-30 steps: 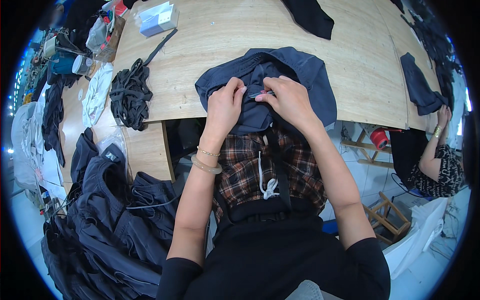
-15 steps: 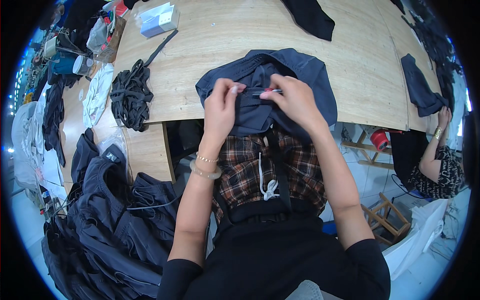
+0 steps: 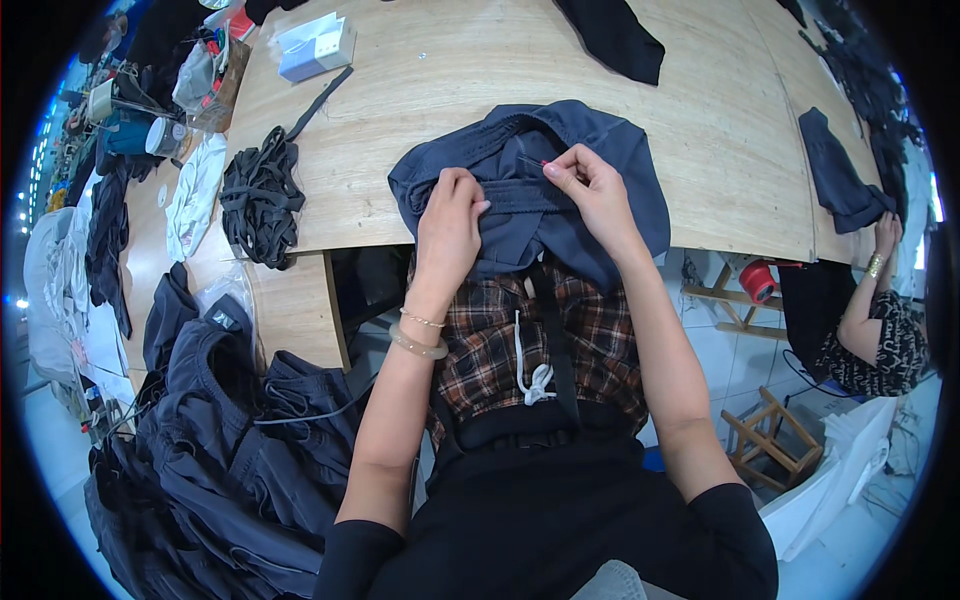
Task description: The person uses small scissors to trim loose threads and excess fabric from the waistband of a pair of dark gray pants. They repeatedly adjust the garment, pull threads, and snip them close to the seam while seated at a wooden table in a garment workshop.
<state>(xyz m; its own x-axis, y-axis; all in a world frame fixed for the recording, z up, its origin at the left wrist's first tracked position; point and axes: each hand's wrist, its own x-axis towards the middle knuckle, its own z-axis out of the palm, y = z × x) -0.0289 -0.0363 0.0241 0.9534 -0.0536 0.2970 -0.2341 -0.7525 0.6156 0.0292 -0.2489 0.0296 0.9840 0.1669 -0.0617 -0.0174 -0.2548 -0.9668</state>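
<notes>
A dark navy garment (image 3: pixel 630 170) lies bunched at the front edge of the table, its gathered waistband (image 3: pixel 530 198) running across between my hands. My left hand (image 3: pixel 448 225) is closed on the left part of that band, thumb and fingers pinched on the cloth. In my right hand (image 3: pixel 597 195), thumb and forefinger pinch a small thin pointed tool (image 3: pixel 532 161) with a red part near the fingertips. Its tip points left, above the garment's opening, and its exact kind is too small to make out. The garment's near part hangs over the table edge towards my lap.
Left on the table are a tangle of dark straps (image 3: pixel 262 195), a tissue box (image 3: pixel 318 48) and white cloth (image 3: pixel 197 195). A heap of dark garments (image 3: pixel 240 440) lies at lower left. A co-worker's arm (image 3: pixel 868 310) reaches to dark cloth (image 3: pixel 842 180) at right. A wooden stool (image 3: pixel 772 440) stands below.
My right hand has lifted the tool up off the band and turned it. My left hand has shifted slightly down and right along the waistband, which now lies flatter.
</notes>
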